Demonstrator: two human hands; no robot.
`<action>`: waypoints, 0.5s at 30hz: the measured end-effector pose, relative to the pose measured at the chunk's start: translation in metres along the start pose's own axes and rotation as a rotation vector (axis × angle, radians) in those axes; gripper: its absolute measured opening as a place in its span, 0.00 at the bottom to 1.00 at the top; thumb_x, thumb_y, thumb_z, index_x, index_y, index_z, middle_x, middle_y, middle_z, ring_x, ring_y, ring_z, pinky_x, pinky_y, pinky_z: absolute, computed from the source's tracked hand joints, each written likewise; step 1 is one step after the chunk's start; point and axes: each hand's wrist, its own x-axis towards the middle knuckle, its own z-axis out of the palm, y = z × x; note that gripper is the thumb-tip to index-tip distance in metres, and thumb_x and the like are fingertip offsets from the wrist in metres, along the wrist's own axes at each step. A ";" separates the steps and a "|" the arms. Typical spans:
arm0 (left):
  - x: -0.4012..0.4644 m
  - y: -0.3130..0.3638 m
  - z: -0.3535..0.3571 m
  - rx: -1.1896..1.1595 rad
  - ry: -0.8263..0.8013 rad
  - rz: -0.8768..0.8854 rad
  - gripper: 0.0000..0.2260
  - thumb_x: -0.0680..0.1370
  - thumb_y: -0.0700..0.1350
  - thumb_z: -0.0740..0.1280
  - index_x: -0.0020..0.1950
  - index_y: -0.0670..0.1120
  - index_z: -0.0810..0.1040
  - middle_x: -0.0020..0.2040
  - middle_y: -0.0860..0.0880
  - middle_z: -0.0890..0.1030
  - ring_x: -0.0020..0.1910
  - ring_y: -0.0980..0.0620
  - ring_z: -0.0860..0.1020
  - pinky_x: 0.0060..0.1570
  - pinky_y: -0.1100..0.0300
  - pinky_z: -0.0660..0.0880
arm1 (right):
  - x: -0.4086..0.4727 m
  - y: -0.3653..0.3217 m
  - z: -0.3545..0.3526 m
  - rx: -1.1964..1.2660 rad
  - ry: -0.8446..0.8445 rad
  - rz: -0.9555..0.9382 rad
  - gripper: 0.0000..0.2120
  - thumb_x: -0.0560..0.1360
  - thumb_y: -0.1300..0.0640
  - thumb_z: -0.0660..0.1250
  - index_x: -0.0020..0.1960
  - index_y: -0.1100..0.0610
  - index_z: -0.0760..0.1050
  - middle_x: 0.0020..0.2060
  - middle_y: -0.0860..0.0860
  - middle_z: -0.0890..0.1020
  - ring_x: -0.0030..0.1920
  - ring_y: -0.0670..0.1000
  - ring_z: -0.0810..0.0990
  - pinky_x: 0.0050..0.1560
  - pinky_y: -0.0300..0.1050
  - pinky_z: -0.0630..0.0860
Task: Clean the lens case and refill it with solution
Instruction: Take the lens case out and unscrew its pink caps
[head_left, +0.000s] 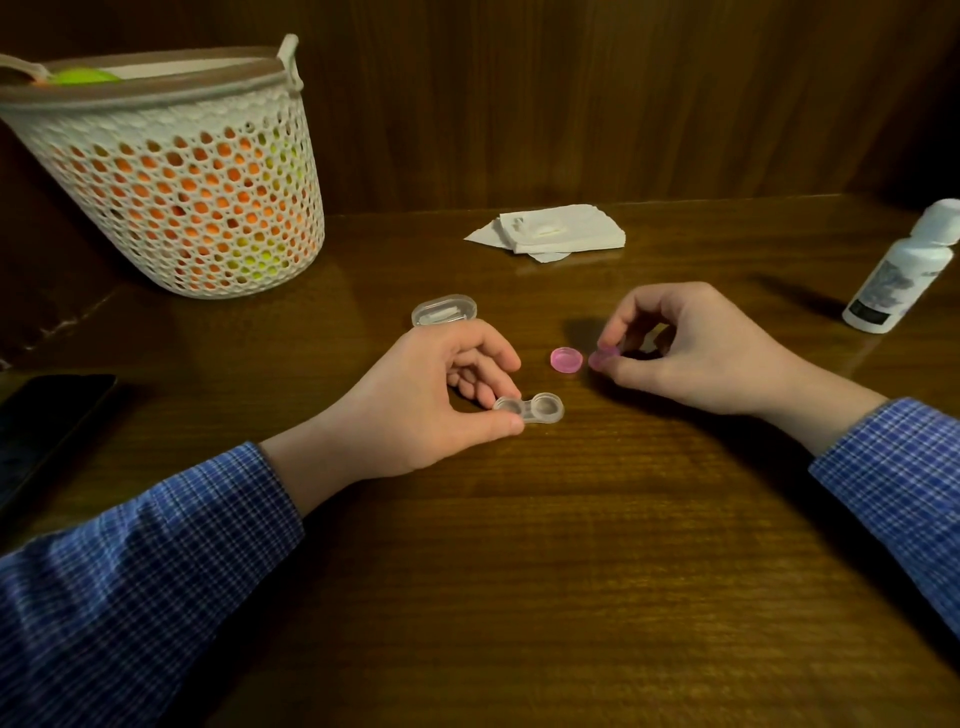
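A clear two-well lens case (535, 409) lies on the wooden table, both wells uncovered. My left hand (431, 400) pinches its left well between thumb and fingers. One pink cap (565, 359) lies flat on the table just beyond the case. My right hand (691, 348) pinches a second pink cap (602, 358) at its fingertips, right beside the first one and low over the table. A white solution bottle (901, 270) with a white cap stands at the far right. A folded white tissue stack (556, 228) lies at the back of the table.
A small clear oval box (444, 310) sits just behind my left hand. A white perforated basket (171, 171) with orange and green contents stands at the back left. A dark phone (47, 421) lies at the left edge. A wooden wall panel closes the back.
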 end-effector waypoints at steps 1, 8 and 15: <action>0.000 0.000 0.000 -0.001 -0.001 0.002 0.18 0.72 0.43 0.80 0.60 0.49 0.80 0.50 0.54 0.87 0.48 0.54 0.86 0.50 0.55 0.84 | 0.000 0.000 0.000 0.000 -0.004 0.004 0.07 0.70 0.51 0.78 0.46 0.48 0.83 0.45 0.45 0.85 0.47 0.44 0.82 0.50 0.48 0.82; -0.001 0.001 0.000 -0.004 0.004 0.005 0.18 0.72 0.43 0.80 0.60 0.49 0.80 0.50 0.53 0.87 0.48 0.53 0.85 0.51 0.55 0.83 | 0.000 0.001 0.003 -0.010 -0.015 -0.005 0.11 0.71 0.50 0.78 0.50 0.45 0.80 0.46 0.44 0.84 0.47 0.40 0.82 0.43 0.38 0.81; 0.000 0.002 0.000 0.003 0.004 -0.005 0.19 0.72 0.42 0.80 0.60 0.49 0.80 0.50 0.54 0.87 0.48 0.54 0.85 0.51 0.56 0.83 | -0.002 -0.007 0.003 -0.011 0.072 -0.023 0.16 0.68 0.44 0.79 0.53 0.45 0.78 0.47 0.43 0.83 0.47 0.45 0.82 0.40 0.38 0.80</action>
